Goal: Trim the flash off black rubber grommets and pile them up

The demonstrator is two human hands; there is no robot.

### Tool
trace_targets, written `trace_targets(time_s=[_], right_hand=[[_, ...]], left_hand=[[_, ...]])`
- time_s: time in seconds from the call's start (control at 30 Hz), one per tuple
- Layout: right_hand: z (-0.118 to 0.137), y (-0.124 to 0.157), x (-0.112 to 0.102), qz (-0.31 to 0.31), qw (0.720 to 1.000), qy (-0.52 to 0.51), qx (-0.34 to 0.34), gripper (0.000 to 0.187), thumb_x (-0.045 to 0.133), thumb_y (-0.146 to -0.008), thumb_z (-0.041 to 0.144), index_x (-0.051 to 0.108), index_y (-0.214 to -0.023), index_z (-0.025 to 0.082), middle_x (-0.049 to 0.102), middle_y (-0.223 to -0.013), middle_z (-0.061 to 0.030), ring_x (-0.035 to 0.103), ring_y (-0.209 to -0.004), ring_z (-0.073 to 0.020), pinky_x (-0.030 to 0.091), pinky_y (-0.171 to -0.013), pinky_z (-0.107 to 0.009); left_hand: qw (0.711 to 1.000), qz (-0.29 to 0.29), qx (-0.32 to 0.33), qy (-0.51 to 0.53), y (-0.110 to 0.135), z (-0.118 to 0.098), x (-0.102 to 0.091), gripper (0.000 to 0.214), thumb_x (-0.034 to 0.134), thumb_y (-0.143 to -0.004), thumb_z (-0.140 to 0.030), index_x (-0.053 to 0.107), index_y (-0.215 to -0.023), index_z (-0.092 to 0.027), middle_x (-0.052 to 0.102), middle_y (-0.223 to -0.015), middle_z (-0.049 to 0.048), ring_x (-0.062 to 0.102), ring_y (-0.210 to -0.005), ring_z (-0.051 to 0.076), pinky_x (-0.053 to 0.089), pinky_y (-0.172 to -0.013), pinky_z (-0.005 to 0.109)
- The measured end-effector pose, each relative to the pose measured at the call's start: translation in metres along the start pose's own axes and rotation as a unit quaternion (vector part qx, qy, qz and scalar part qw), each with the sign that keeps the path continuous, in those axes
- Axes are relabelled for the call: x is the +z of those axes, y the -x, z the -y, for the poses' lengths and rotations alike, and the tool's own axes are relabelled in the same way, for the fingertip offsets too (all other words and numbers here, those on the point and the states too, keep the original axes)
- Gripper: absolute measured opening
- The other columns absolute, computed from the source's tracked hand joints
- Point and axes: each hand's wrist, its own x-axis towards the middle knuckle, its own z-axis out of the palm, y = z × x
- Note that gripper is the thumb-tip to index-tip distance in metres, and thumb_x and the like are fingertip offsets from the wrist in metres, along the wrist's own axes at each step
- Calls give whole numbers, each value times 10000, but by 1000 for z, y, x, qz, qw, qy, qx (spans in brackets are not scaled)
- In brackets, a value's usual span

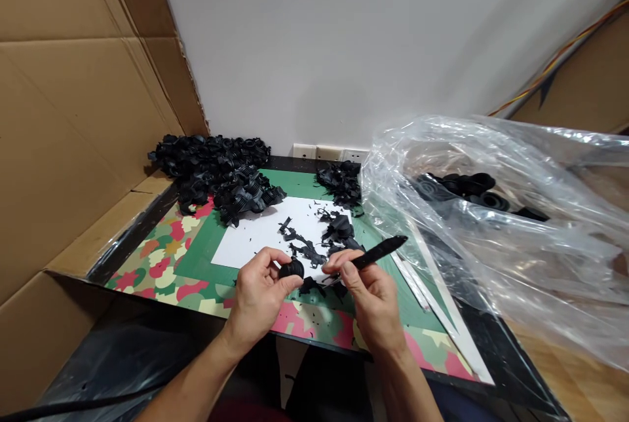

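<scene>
My left hand [260, 297] pinches a small round black ribbed rubber part [292, 268] between thumb and fingers, above the front of the table. Wrapped in my right hand [371, 291] is a black-handled craft knife [381, 252], its handle slanting up to the right. The knife's thin tip points left toward the rubber part, a short gap apart as far as I can see. Under both hands lie torn black scraps [307, 248] on a white sheet of paper [236, 245].
Ribbed black parts form a large heap [211, 166] at the back left. A smaller scrap pile [341, 183] sits near the wall sockets [329, 154]. On the right, a clear plastic bag [491, 245] holds more black parts [466, 189]. Cardboard [88, 81] walls the left side.
</scene>
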Motion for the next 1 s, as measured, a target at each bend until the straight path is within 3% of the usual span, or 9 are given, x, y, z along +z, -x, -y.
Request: trace_targets(time_s=[0.17,0.37,0.47,0.57,0.63,0.7,0.83,0.93,1.0], right_hand=[[-4,7,3,31,997,14,65,220,571,-854,408,613,-865,193,578,-655,2,552,-612,-146,453,-600,-271],[-7,9,17,90,983,154,-31,141,576,-837,313,642,-815,191,542,-713,-3,499,-607,-134,390,-542,-247],[-5,8,24,75,979,183,-55,220,530,-859,308,583,-684,187,512,-661,4,490,-609,-137,390,-568,-256],[-4,6,27,50,979,193,-30,274,490,-876,340,533,-651,189,499,-629,9,462,-573,-130,382,-549,-252],[-6,5,28,26,983,184,4,284,493,-864,376,522,-653,189,487,-603,16,433,-543,-125,366,-512,-245],[-9,4,27,2,986,163,39,291,513,-840,413,534,-661,185,461,-570,27,408,-521,-120,348,-483,-238],[-13,4,26,-15,989,125,73,301,557,-804,445,572,-677,172,476,-572,25,420,-529,-120,361,-497,-238],[-12,5,27,-5,992,114,61,288,567,-798,439,590,-692,171,520,-613,8,456,-564,-129,388,-521,-241],[-12,7,28,0,991,119,55,284,554,-807,429,580,-682,175,512,-608,10,449,-565,-128,382,-511,-236]], left_hand=[[989,33,-93,110,-4,-2,-2,350,778,-540,-243,555,-796,-162,519,-474,-69,465,-445,74,338,-436,166],[965,73,-166,186,-10,0,-3,506,823,-519,-480,521,-765,-157,556,-458,-36,439,-326,54,225,-309,131],[950,112,-211,200,-13,2,0,540,765,-541,-600,491,-678,-156,560,-458,-11,436,-296,50,175,-284,131],[948,125,-227,183,-13,6,1,562,668,-601,-686,498,-730,-166,586,-509,-1,467,-298,71,161,-281,142],[966,108,-192,137,-13,8,-1,558,591,-671,-701,533,-834,-170,575,-527,-16,459,-310,70,182,-296,145],[988,77,-112,76,-12,9,-4,519,594,-717,-643,564,-943,-176,579,-617,-19,462,-362,59,271,-338,156],[995,71,49,-57,-6,9,-8,475,764,-668,-338,606,-1103,-234,605,-951,29,515,-565,79,405,-483,196],[984,77,118,-107,-1,8,-5,363,723,-700,-201,661,-1055,-252,618,-1019,49,542,-707,128,409,-518,202],[988,69,110,-86,-1,8,-2,285,711,-695,-176,692,-975,-227,635,-916,38,533,-686,129,405,-524,206]])
